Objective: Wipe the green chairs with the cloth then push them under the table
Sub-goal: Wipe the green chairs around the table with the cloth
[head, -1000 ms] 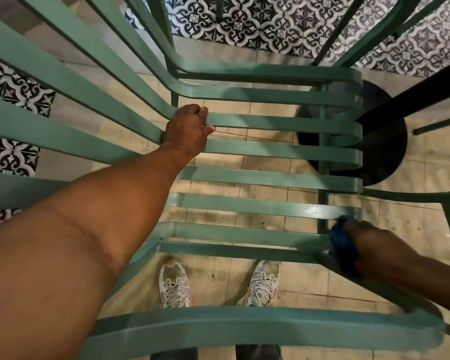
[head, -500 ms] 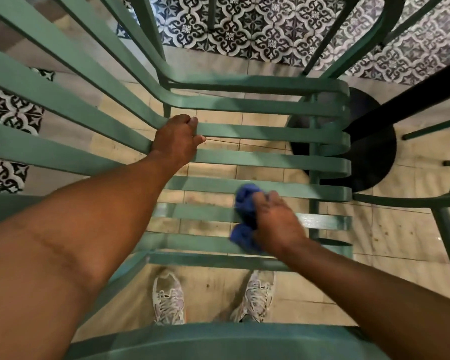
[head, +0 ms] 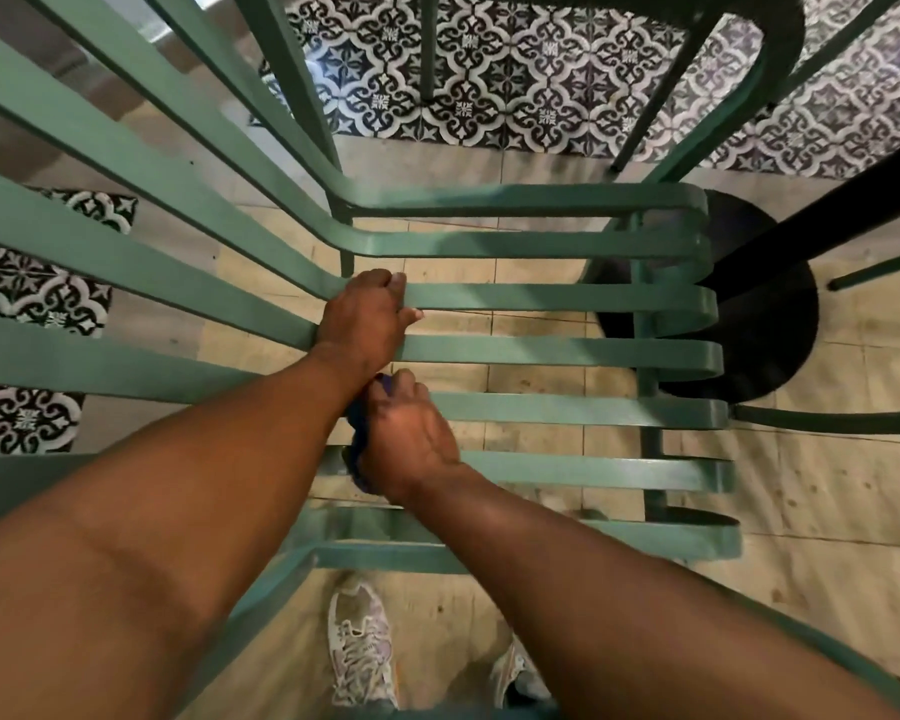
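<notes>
Left hand (head: 366,318) is closed around a seat slat of the green chair (head: 557,350), fingers curled over the slat's far edge, near where the seat bends up into the backrest; right hand (head: 411,439) is clenched on the blue cloth (head: 357,415), which shows only as a dark bunch at the thumb side and under the palm; cloth is pressed on the slats at the seat's left part, just below the left hand, the two hands almost touching; right forearm crosses the front slats diagonally from the lower right. Versus 0.5 s ago: right hand and cloth have moved left along the slats, from mid-seat to right next to the left wrist, and more of the cloth is now hidden by the hand; 1.0 s ago it was at the seat's right front corner, so the wipe has run right to left; left hand's grip is on the same slat, unchanged. Black round table base (head: 770,324) sits on the floor beyond the seat's right edge; sneakers (head: 359,646) visible through the slats below.
</notes>
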`<action>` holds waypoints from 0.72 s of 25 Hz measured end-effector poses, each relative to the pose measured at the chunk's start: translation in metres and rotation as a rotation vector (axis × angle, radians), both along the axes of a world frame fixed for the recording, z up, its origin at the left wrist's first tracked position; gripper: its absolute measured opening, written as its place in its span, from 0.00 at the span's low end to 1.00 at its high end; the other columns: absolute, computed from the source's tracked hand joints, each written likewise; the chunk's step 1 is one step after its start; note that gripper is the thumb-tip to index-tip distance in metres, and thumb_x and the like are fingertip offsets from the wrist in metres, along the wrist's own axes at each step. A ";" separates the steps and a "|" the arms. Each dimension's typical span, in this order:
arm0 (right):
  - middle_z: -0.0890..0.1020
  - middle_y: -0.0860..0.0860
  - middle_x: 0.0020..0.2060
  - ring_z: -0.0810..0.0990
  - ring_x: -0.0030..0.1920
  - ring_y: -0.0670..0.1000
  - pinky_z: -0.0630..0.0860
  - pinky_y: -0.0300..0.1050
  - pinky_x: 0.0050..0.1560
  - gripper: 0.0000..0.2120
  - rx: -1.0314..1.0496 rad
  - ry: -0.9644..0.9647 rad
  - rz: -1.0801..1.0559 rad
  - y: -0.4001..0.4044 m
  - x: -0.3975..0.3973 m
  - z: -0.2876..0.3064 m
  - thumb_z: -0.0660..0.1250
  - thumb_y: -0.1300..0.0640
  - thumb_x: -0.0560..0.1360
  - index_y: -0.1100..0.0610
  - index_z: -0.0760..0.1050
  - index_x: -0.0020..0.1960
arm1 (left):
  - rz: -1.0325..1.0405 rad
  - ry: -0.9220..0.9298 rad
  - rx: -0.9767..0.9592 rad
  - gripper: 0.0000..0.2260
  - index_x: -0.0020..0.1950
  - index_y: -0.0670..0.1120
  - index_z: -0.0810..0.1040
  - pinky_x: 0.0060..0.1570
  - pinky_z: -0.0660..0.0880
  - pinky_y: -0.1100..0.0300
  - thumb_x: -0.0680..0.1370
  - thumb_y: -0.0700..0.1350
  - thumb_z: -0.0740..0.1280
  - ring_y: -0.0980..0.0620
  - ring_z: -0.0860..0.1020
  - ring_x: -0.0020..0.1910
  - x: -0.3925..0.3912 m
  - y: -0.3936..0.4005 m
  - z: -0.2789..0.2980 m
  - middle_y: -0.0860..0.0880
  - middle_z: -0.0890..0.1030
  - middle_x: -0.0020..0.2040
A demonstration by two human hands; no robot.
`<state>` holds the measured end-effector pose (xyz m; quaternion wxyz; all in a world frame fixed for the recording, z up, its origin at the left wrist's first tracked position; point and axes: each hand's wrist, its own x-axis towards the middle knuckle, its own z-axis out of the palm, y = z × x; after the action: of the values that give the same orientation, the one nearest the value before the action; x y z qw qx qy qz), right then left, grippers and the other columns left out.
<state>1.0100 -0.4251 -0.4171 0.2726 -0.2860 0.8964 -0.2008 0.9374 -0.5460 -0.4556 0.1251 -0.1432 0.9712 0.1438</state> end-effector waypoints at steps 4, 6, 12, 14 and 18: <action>0.70 0.56 0.59 0.72 0.56 0.56 0.71 0.46 0.51 0.22 0.057 0.021 -0.360 0.074 -0.050 -0.011 0.69 0.58 0.71 0.51 0.69 0.63 | 0.000 0.000 -0.024 0.23 0.72 0.44 0.68 0.60 0.69 0.51 0.80 0.54 0.62 0.42 0.70 0.64 0.000 -0.001 -0.002 0.43 0.73 0.65; 0.72 0.59 0.59 0.73 0.56 0.57 0.69 0.47 0.52 0.23 0.175 0.133 -0.607 0.159 -0.077 -0.003 0.69 0.61 0.69 0.53 0.69 0.62 | 0.009 0.024 -0.004 0.23 0.72 0.44 0.68 0.62 0.69 0.51 0.80 0.53 0.63 0.42 0.70 0.65 0.003 0.001 -0.002 0.43 0.73 0.66; 0.66 0.61 0.64 0.67 0.63 0.60 0.63 0.43 0.57 0.25 0.146 0.324 -0.884 0.141 -0.099 -0.003 0.66 0.66 0.70 0.56 0.68 0.66 | 0.014 0.037 0.023 0.22 0.71 0.45 0.68 0.60 0.70 0.50 0.80 0.53 0.61 0.43 0.68 0.65 0.004 0.000 -0.002 0.44 0.72 0.66; 0.67 0.57 0.62 0.69 0.61 0.56 0.66 0.40 0.54 0.24 -0.024 0.184 -0.582 0.057 -0.094 -0.012 0.64 0.65 0.71 0.52 0.70 0.65 | 0.013 0.019 0.014 0.20 0.70 0.45 0.69 0.58 0.70 0.50 0.80 0.52 0.62 0.43 0.70 0.64 0.003 0.000 -0.003 0.44 0.73 0.65; 0.68 0.57 0.59 0.70 0.59 0.57 0.71 0.47 0.56 0.20 -0.064 0.078 -0.335 -0.031 -0.120 -0.011 0.66 0.57 0.74 0.50 0.69 0.64 | 0.149 0.025 0.103 0.13 0.61 0.45 0.75 0.52 0.71 0.53 0.78 0.49 0.64 0.41 0.76 0.57 -0.001 -0.005 -0.007 0.44 0.77 0.59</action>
<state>0.8903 -0.4562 -0.4282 0.1910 -0.1486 0.9347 -0.2605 0.9361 -0.5512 -0.4626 0.1088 -0.2068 0.9506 0.2045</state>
